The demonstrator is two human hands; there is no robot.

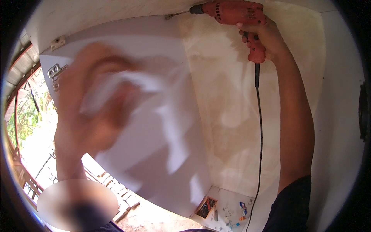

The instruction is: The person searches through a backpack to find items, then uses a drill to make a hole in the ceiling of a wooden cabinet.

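Note:
My right hand [266,36] is wrapped round the handle of a red corded power drill [237,12], raised at the top of the view. The drill points left, and its long bit [180,13] reaches a small metal fitting [169,17] where the white panel [154,127] meets the top board. A black cord [260,127] hangs from the handle. On the left, my left hand [100,100] is raised in front of the panel, smeared by motion. Its fingers look curved, but I cannot make out whether they hold anything.
A metal hinge [56,75] and a small white bracket [58,43] sit at the panel's upper left. Below, a box of tools [206,207] and scattered small parts [232,216] lie on the bottom board. Bricks [123,195] show outside. A stained cream board [251,104] forms the back.

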